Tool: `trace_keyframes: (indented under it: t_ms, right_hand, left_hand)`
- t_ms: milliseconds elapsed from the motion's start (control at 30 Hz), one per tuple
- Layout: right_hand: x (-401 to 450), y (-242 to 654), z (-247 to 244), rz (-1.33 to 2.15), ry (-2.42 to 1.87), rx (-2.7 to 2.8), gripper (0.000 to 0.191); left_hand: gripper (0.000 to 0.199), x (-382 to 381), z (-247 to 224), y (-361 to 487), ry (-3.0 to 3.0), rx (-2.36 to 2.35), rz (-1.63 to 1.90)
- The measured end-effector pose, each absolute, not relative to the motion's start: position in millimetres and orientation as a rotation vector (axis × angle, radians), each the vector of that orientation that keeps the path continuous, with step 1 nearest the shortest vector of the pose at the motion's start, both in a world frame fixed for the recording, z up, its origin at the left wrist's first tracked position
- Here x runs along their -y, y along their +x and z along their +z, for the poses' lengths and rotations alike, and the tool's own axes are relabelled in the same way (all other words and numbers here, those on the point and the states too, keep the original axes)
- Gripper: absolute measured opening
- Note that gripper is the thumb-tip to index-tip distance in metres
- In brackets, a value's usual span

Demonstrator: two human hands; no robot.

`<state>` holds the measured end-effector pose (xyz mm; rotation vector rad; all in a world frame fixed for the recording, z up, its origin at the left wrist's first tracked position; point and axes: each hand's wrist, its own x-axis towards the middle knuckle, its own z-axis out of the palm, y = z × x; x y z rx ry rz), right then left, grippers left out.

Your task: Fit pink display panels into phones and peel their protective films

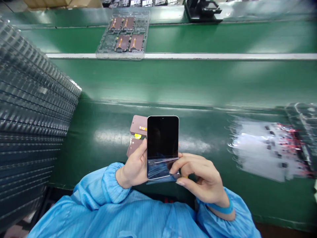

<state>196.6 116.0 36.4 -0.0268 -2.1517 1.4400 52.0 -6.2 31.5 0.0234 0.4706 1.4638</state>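
Left hand [133, 165] clasped a glossy black phone [162, 137]! Right hand [201, 180] pinched crinkled clear film [158, 168] at its bottom edge, above the green bench [111, 155].

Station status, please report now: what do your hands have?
Left hand holding phone. Right fingers on clear film at its lower end. Stacked clear trays to the left.

Bright, even overhead light; pale glare streaks the green bench mat [153, 82]; wide-angle distortion bends the stacked clear trays [32, 99] at left.
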Motion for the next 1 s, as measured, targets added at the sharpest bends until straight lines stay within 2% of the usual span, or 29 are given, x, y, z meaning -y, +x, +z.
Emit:
trace_keyframes:
  t_ms: [200, 367, 533, 700, 833, 1000]
  right_hand:
    - [-115, 202, 29, 1.549, -0.116, 2.051, 0.013]
    - [-109, 195, 25, 1.244, -0.394, 2.103, 0.012]
    - [-107, 190, 23, 1.503, -0.422, 2.198, 0.017]
    - [-106, 195, 22, 1.658, -0.424, 2.059, 0.02]
    - [-106, 198, 21, 1.697, -0.385, 2.022, 0.018]
    - [-107, 201, 19, 1.712, -0.295, 2.053, 0.017]
  left_hand:
    - [0.073, 6, 29, 52, -0.002, -0.507, 1.464]
    - [0.071, 6, 28, 52, -0.042, -0.535, 1.524]
    - [0.059, 4, 33, 53, -0.036, -0.656, 1.594]
    - [0.041, 4, 38, 39, 0.141, -1.027, 1.684]
    - [0.042, 10, 38, 22, 0.342, -1.306, 1.765]
    - [0.018, 15, 43, 16, 0.424, -1.426, 1.752]
